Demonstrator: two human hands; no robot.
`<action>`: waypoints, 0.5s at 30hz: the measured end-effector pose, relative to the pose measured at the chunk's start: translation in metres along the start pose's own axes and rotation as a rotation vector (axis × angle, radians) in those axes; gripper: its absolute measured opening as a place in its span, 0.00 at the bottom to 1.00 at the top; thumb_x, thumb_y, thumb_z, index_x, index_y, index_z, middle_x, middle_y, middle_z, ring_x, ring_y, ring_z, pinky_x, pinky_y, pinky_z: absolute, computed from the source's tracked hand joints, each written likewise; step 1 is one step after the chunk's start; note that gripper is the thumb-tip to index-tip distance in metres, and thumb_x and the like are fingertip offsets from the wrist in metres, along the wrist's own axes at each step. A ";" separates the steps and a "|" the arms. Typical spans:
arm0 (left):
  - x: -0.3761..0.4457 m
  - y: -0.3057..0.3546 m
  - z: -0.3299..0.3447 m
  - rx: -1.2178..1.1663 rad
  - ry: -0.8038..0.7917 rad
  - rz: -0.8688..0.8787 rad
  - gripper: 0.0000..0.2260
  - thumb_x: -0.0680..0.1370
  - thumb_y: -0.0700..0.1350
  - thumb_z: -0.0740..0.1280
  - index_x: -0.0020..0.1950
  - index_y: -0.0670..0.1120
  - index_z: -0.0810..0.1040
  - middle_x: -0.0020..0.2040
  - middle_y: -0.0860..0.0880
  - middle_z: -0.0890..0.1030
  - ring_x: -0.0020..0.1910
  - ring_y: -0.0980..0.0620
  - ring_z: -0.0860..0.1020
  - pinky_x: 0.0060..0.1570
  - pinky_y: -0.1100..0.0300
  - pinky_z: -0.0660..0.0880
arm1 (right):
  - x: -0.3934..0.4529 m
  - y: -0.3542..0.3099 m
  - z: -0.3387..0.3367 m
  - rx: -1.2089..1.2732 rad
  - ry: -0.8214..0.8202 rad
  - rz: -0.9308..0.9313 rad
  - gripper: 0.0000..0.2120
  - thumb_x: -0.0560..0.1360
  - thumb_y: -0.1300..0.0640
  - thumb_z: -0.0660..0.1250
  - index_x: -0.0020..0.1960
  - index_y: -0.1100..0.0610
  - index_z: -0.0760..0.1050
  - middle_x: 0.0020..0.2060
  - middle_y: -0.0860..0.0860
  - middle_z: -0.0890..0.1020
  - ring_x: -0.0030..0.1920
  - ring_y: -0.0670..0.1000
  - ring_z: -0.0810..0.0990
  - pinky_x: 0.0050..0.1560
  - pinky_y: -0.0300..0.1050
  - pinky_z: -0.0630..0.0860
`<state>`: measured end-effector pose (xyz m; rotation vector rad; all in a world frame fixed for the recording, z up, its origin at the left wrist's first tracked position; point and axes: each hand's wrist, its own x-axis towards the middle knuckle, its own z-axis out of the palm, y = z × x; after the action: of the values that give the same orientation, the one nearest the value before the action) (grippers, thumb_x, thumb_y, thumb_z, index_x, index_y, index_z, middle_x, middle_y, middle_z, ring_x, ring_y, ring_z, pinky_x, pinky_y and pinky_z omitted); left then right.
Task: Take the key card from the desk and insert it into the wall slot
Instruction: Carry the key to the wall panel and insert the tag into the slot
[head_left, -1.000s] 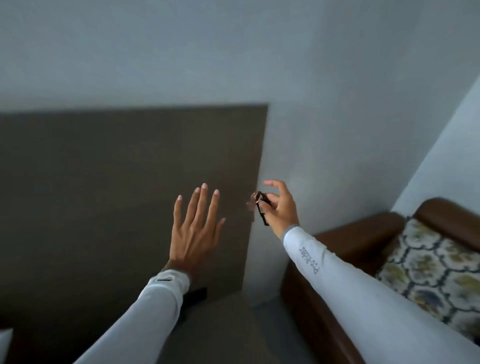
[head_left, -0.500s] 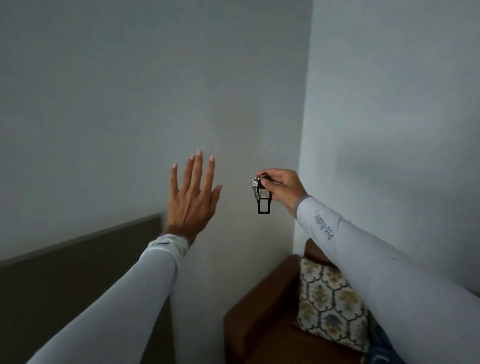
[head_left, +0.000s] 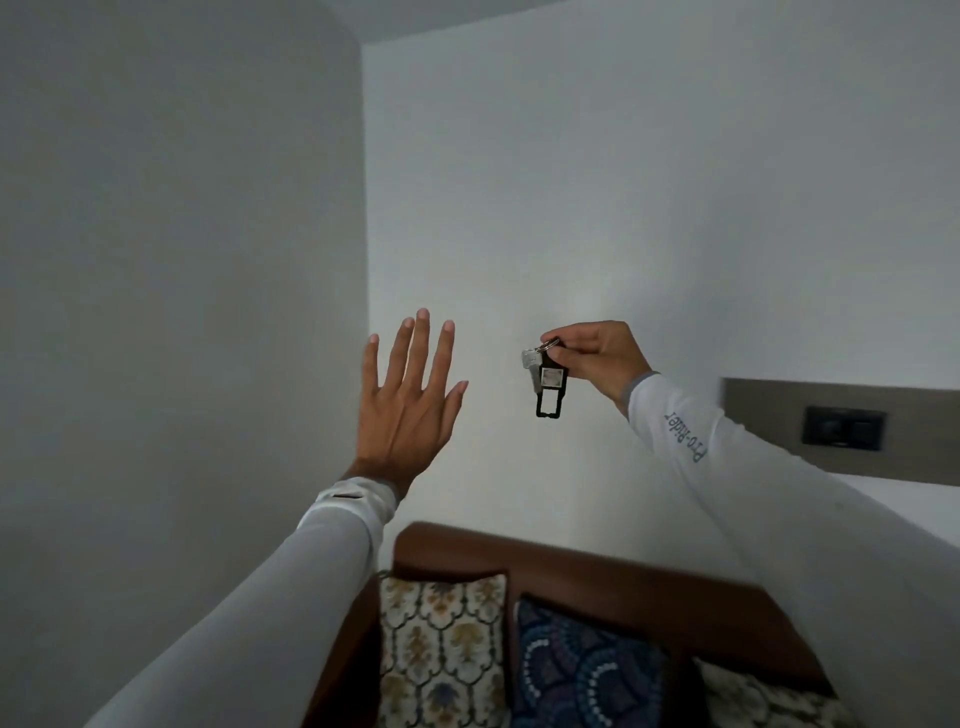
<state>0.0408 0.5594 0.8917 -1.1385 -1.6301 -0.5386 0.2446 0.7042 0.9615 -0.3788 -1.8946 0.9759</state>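
Right hand (head_left: 597, 358): pinching key card (head_left: 548, 387) by its ring, card hanging in open air before bare wall (head_left: 571, 182). Left hand (head_left: 410, 400): raised, fingers spread, holding nothing. Wall switch panel (head_left: 841, 427): far right, well apart. Sofa (head_left: 597, 566): below.

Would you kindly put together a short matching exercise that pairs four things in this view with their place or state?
Things:
1. left hand
2. key tag
3. dark wall plate
4. blue patterned cushion

Place or state:
A. set in the grey panel at the right edge
B. dangling from pinched fingers, in front of the wall
C. open, fingers spread, holding nothing
D. on the brown sofa, to the right of a cream floral cushion

Pairs: 1-C, 2-B, 3-A, 4-D. The right hand is the one pinching the key tag's ring.
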 end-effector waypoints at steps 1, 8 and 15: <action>0.010 0.026 0.007 -0.014 0.007 0.007 0.29 0.87 0.57 0.52 0.85 0.45 0.58 0.85 0.38 0.62 0.83 0.39 0.64 0.80 0.32 0.62 | 0.000 0.005 -0.029 -0.016 0.026 0.001 0.11 0.74 0.70 0.68 0.56 0.67 0.80 0.52 0.68 0.83 0.47 0.58 0.83 0.57 0.53 0.80; 0.066 0.185 0.047 -0.102 0.038 0.025 0.32 0.87 0.61 0.49 0.86 0.45 0.55 0.86 0.38 0.60 0.83 0.39 0.62 0.80 0.32 0.62 | -0.001 0.046 -0.204 -0.141 0.094 0.019 0.12 0.73 0.71 0.68 0.57 0.71 0.79 0.52 0.68 0.83 0.35 0.43 0.84 0.40 0.34 0.82; 0.116 0.308 0.087 -0.186 0.060 0.095 0.34 0.86 0.65 0.50 0.86 0.45 0.56 0.85 0.37 0.60 0.83 0.38 0.62 0.79 0.31 0.62 | -0.005 0.082 -0.321 -0.169 0.162 0.063 0.11 0.73 0.70 0.69 0.56 0.71 0.79 0.52 0.67 0.83 0.38 0.46 0.85 0.39 0.34 0.82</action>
<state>0.2652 0.8145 0.9086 -1.3173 -1.4898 -0.6665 0.5079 0.9043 0.9742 -0.6024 -1.8304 0.8028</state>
